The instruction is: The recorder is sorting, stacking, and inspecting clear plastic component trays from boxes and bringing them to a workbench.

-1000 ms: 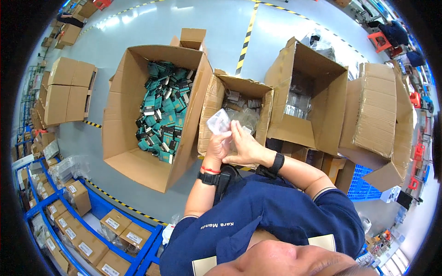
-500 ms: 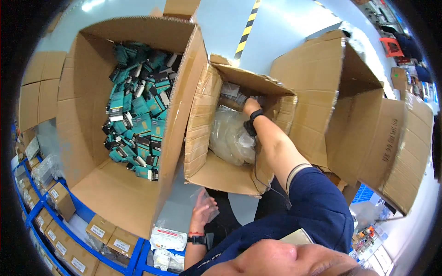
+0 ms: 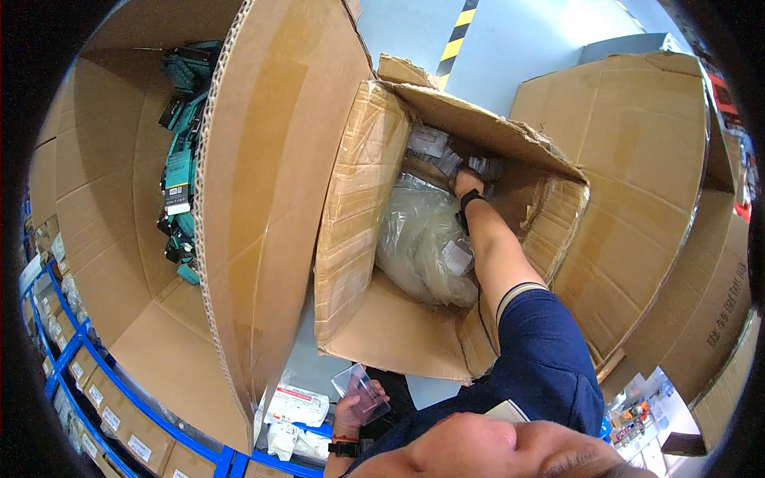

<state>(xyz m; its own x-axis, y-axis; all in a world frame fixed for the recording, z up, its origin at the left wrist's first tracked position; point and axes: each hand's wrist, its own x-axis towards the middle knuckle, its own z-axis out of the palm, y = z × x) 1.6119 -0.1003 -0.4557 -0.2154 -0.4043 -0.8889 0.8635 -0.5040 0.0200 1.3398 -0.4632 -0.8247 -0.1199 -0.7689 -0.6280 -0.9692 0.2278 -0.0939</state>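
My left hand [image 3: 348, 416] is closed around the edge of a clear, flat plastic case [image 3: 362, 393], held low in front of me. Deep inside the middle cardboard box [image 3: 351, 231], my right hand [image 3: 468, 182] reaches down at several clear plastic pieces [image 3: 486, 166]. Its fingers are hidden, so I cannot see whether it grips any of them. Close to that hand and forearm, a large crumpled translucent plastic bag [image 3: 418, 231] fills much of the box. A white label [image 3: 457, 258] shows on the bag.
A big open carton [image 3: 271, 183] on the left contains many teal and black small boxes [image 3: 178, 171]. Another tall carton [image 3: 613, 175] stands at the right. Blue racking [image 3: 119, 378] with cartons and white packages [image 3: 296, 406] lies at lower left. Black-and-yellow tape [image 3: 457, 40] marks the floor.
The view has shifted closer to the middle box, so less of the teal boxes shows. My left hand has turned the clear case flatter into view. My right hand stays inside the box.
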